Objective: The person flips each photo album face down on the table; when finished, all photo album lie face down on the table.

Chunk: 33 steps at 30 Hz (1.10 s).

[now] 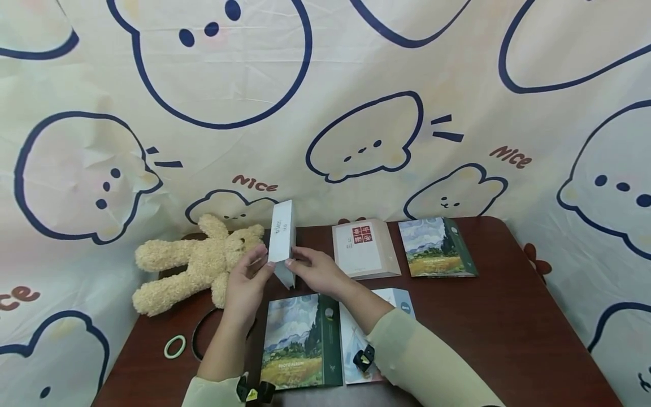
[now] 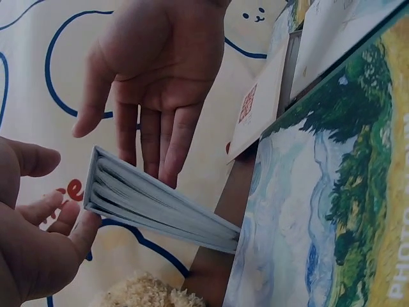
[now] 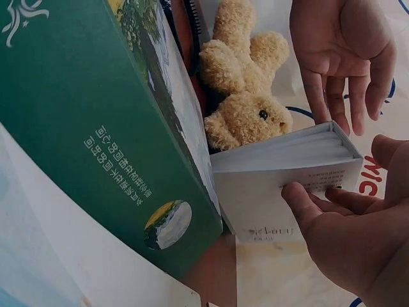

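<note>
A thick white album (image 1: pixel 282 232) stands upright toward the back of the table, its narrow spine facing me. On its left side is my left hand (image 1: pixel 246 288), with fingertips at the edge. The left wrist view shows the album's page ends (image 2: pixel 147 204) and the left thumb apart from it. My right hand (image 1: pixel 322 274) touches the other side with nearly straight fingers. In the right wrist view, its thumb (image 3: pixel 298 197) and forefinger rest on the printed white face. Left of the album lies a cream teddy bear (image 1: pixel 208 260), its head close beside my left hand.
A landscape photo album (image 1: pixel 292 339) lies in front, beside a pale blue album (image 1: pixel 353 339) partly under my right forearm. A white album with a red seal (image 1: pixel 351 260) and another landscape album (image 1: pixel 432 249) lie behind. A mint ring (image 1: pixel 175 355) and a black hoop (image 1: pixel 195 336) are left.
</note>
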### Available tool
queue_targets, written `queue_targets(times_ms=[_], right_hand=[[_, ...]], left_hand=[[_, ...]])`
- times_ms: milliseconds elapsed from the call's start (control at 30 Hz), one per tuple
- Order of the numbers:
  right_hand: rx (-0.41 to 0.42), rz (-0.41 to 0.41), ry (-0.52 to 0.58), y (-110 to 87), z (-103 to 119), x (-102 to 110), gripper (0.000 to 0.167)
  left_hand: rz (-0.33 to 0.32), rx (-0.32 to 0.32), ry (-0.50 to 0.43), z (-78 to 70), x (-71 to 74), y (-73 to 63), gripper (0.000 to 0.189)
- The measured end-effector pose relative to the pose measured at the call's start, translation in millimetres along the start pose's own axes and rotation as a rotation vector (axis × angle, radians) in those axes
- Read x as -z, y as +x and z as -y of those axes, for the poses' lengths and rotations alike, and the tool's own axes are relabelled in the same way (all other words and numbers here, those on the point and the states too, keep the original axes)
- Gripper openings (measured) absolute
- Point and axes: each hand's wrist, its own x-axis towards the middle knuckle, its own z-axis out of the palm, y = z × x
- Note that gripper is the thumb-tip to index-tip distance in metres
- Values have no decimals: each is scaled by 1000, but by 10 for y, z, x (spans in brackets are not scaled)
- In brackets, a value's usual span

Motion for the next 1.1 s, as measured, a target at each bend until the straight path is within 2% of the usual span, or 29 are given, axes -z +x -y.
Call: queue_targets(times_ms=[233,467,700,1100], right_hand=[[31,-11,0,16,-14,21,69],[24,-31,8,5,-25,49,67],[14,-58,31,-28,-30,103,67],[-8,-114,33,-60,-72,211,63]], left_hand=[[16,-7,2,33,-49,9,53],[64,11,5,79,-92,32,60],[82,41,82,164,-152,86,58],[134,19,163,283,-248,207,58]])
